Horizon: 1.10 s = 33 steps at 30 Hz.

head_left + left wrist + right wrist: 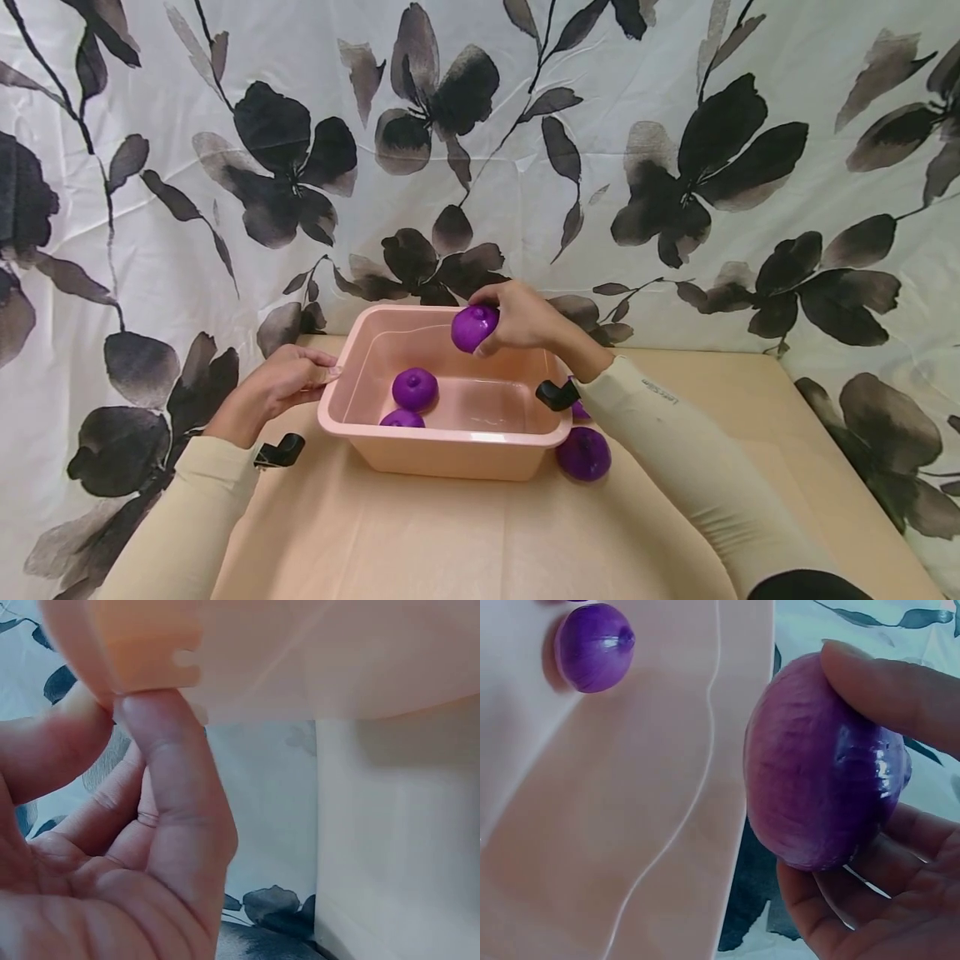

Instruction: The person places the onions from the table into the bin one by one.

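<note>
My right hand [525, 317] grips a purple onion [472, 327] above the far side of a pink plastic tub [450, 457]. In the right wrist view the shiny onion [821, 765] sits between thumb and fingers. At the tub's left end, my left hand [281, 387] pinches the rim; the left wrist view shows the thumb and a finger [176, 765] on the tub's edge [150, 656]. Inside the tub, toward its left, lie two more purple onions, one farther back [415, 389] and one partly hidden by the front wall [402, 418].
Beside the tub's right end a purple onion [584, 454] rests on the tan tabletop [450, 542]. Behind it another onion [580, 410] is mostly hidden by my right sleeve. A white cloth with dark flowers [540, 208] hangs right behind the table.
</note>
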Tool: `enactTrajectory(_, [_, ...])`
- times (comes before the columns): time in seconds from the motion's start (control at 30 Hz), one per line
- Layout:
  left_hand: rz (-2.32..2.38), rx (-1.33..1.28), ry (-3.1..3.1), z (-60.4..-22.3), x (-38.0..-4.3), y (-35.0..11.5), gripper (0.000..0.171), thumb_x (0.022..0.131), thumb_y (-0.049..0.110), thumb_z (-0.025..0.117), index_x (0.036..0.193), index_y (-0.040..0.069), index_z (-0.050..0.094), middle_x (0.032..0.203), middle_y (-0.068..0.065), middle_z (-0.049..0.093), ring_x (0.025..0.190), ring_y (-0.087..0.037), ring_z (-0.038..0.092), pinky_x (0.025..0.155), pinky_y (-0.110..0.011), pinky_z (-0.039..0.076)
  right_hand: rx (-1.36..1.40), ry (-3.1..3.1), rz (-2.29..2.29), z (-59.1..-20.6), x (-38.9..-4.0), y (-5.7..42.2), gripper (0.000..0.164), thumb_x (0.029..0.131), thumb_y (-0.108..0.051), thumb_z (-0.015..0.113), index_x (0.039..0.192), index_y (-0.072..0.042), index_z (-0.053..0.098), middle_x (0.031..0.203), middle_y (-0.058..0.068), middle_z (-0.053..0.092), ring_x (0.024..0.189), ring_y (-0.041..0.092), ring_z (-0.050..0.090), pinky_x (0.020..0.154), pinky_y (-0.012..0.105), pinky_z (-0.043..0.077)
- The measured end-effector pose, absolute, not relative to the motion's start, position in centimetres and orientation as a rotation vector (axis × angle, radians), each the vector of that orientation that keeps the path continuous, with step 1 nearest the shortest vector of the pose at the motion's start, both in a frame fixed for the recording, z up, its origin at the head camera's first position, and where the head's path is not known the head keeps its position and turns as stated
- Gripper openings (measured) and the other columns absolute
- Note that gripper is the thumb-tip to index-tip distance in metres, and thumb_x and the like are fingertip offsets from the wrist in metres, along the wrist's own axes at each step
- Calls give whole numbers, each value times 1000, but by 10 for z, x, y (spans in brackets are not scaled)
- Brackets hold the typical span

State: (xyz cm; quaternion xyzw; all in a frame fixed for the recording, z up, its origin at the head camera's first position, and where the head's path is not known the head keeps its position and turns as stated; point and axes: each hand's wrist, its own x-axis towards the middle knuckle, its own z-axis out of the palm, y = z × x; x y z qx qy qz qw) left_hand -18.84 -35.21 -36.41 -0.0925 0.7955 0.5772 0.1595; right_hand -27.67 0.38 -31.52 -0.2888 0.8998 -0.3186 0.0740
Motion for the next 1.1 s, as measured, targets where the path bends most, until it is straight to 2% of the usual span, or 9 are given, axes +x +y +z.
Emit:
enactTrajectory(0.27, [1646,-303,2212,-357,-190,-354,38,97,8,67,129,-12,61,85,4,69,80,-8,67,76,-25,63,-877,2659,-907,-320,-283,-2,78,62,-18,98,133,-8,66,128,11,72,110,28,69,99,42,59])
enactTrajectory(0.4, [1647,-303,2194,-356,-189,-356,39,97,10,70,129,-11,64,89,4,73,83,-8,71,79,-26,64,-872,2646,-874,-321,-285,-6,76,62,-17,98,131,-8,66,126,11,72,110,28,68,98,41,58])
enactTrajectory(0.77, [1614,-282,2245,-355,-190,-350,46,96,13,70,133,-13,61,91,3,74,85,-8,72,80,-29,64,-896,2585,-740,-335,-294,-15,66,67,-11,91,126,-4,64,120,12,71,102,24,66,87,32,60])
enactTrajectory(1.1, [1619,-228,2296,-359,-189,-351,45,96,13,69,131,-15,62,88,4,75,82,-7,70,78,-27,64,-923,2554,-657,-347,-297,-28,60,66,-15,95,118,-4,69,110,12,72,95,22,67,82,27,61])
